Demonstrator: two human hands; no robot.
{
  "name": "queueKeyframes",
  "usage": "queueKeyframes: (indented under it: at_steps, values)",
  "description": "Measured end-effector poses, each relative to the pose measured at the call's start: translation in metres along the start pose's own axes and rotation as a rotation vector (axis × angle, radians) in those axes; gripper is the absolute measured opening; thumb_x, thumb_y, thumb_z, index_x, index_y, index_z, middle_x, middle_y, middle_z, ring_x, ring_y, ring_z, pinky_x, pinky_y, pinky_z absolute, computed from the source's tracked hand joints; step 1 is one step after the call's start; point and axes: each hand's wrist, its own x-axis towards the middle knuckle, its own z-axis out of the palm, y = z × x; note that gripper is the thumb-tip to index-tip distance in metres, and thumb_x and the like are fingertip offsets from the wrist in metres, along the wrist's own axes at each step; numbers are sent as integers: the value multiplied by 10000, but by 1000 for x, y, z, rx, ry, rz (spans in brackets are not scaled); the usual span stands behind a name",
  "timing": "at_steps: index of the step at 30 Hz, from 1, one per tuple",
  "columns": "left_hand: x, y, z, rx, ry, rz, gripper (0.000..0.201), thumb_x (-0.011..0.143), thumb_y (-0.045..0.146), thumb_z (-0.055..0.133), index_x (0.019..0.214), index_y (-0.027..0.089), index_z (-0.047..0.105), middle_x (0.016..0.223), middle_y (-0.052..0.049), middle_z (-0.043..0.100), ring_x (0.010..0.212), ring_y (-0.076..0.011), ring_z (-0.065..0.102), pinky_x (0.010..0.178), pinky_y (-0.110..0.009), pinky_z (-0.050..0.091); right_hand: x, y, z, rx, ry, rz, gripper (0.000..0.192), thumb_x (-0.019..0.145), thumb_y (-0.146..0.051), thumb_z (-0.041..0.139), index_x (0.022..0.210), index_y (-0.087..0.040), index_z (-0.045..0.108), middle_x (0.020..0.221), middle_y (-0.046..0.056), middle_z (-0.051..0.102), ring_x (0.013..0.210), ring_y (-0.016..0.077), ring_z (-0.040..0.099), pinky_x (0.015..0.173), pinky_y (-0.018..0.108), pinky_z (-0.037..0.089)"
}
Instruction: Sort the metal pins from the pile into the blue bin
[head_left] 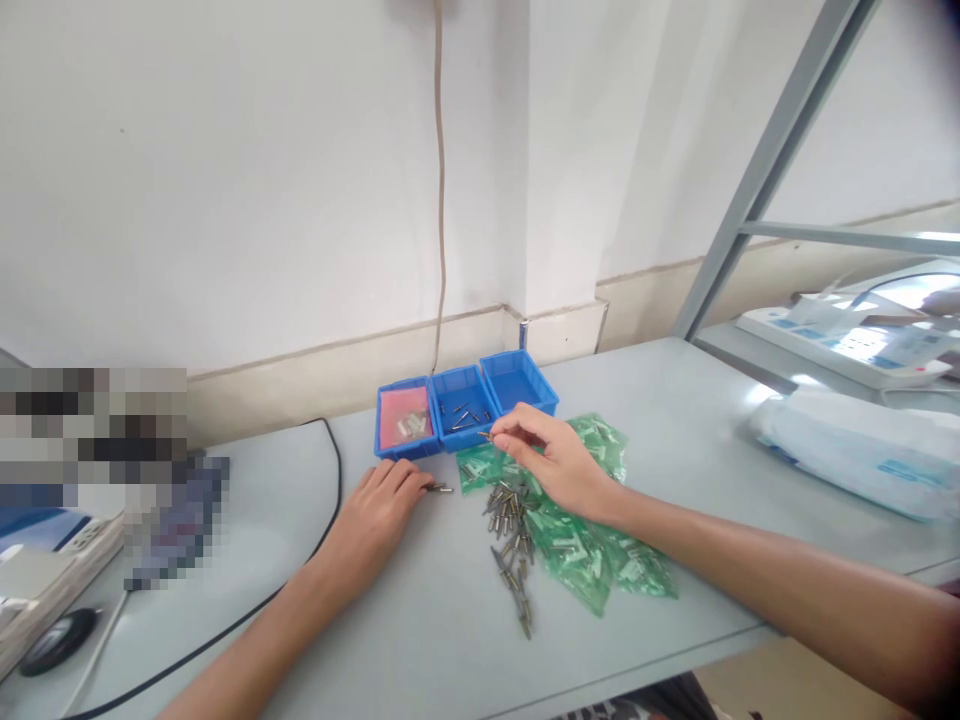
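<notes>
My right hand (559, 460) has its grip pressed together on a small pin (486, 436), pinching it at the fingertips just in front of the middle bin (461, 405). My left hand (379, 510) lies flat on the counter (420, 640), fingers loosely together — another pin (441, 488) sits at its fingertips, touching or nearly so. A pile of pins (510, 530) lies between my hands, partly on green bags (592, 560). Three blue bins stand in a row — the left bin (406, 418) has a pink lining.
</notes>
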Motion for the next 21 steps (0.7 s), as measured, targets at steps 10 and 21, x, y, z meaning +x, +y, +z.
queueKeyframes:
  at_steps: [10,21]
  values:
    - [0,-1,-1,-1,-18,-9,227,1164,248,421,1253,224,629,1161,-67,688,1059,-239,640,960,-394,500,7,-1,-3,527,-129,317,368,968,-549,762,986,-183,731,815,-2,639,557,84,496,521,240,442]
    - [0,-2,0,-23,-1,-15,213,1168,250,418,1266,233,607,1176,-58,681,1055,-229,638,940,-391,499,3,-4,0,349,-90,237,304,995,-524,726,1007,-236,631,850,-11,632,614,118,571,540,258,493]
